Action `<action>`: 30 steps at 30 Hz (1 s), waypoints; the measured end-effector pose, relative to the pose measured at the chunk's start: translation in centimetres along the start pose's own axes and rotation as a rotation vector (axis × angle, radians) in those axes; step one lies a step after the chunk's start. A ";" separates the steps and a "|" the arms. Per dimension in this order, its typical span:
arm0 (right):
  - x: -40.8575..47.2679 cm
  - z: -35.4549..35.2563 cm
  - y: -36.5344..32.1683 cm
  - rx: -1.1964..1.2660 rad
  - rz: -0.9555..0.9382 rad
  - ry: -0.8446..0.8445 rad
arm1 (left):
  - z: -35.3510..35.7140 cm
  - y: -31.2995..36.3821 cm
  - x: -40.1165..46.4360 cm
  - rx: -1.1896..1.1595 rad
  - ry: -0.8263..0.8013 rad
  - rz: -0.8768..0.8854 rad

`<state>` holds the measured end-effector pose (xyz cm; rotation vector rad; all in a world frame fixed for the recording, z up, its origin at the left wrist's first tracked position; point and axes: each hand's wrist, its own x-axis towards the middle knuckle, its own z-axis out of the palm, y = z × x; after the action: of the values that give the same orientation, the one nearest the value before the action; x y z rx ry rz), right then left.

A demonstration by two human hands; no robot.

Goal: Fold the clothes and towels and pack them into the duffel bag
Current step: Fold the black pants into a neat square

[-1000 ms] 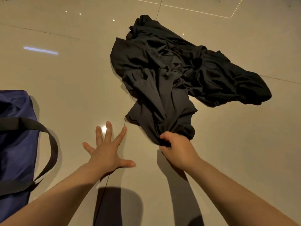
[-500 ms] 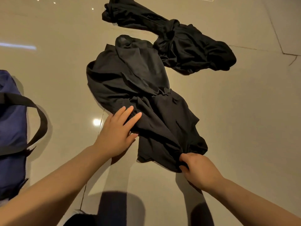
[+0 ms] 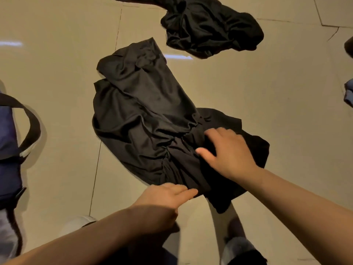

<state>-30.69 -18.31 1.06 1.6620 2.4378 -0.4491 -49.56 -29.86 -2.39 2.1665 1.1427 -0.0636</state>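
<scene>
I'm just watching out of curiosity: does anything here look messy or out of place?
Nothing damaged or spilled. The near black garment lies bunched and creased on the floor under both hands, and a second dark garment sits crumpled beyond it, unfolded.

No readable text, labels, brands or numbers on anything in view.

black garment [image 3: 145, 115] lying rumpled on tile floor [image 3: 57, 73] | left hand [image 3: 166, 194] touching near hem, fingers straight | right hand [image 3: 229, 152] pressing flat on right part | second black garment [image 3: 210, 27] lying far | duffel bag [image 3: 9, 140] sitting left
</scene>
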 end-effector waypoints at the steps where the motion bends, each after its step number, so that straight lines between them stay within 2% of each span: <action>1: -0.5 0.4 -0.5 -0.062 -0.041 -0.074 | -0.1 -0.2 0.0 0.041 0.084 0.062; 4: -2.4 2.1 -0.9 -0.118 -0.059 -0.234 | -1.4 -1.9 -0.1 0.173 0.225 0.078; 6: -3.9 3.1 -0.2 -0.031 -0.032 -0.232 | -1.3 -4.2 -1.1 0.209 0.225 -0.035; 8: -5.8 4.1 0.3 -0.001 -0.032 -0.234 | -0.5 -5.9 -2.6 0.177 0.148 -0.116; 11: -8.3 5.3 0.2 -0.045 -0.029 -0.250 | 0.8 -6.0 -3.6 0.244 0.093 -0.093; 16: -8.9 5.3 -1.2 -0.110 -0.041 -0.187 | 1.3 -4.5 -3.1 0.195 0.266 -0.093; 18: -9.0 4.3 -1.8 -0.138 -0.071 -0.219 | 0.8 -3.9 -2.8 0.204 0.292 -0.052; 21: -8.8 0.7 -2.8 -0.239 -0.178 -0.357 | -2.1 -2.2 -2.5 0.262 0.339 -0.023; 23: -8.9 -2.2 -3.8 -0.247 -0.203 -0.312 | -5.8 -0.6 -2.6 0.193 0.456 -0.059; 25: -9.0 -6.1 -5.3 -0.172 -0.197 -0.138 | -10.6 1.7 -2.8 0.072 0.496 -0.135; 28: -9.8 -13.5 -7.5 -0.102 -0.129 0.092 | -18.7 6.2 -3.6 0.058 0.526 -0.088; 30: -11.5 -19.3 -8.3 0.003 -0.020 0.136 | -23.9 9.7 -5.0 0.008 0.561 -0.044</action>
<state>-33.43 -24.83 23.94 1.7238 2.5519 -0.3533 -51.53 -23.17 22.96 2.2303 1.4902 0.5531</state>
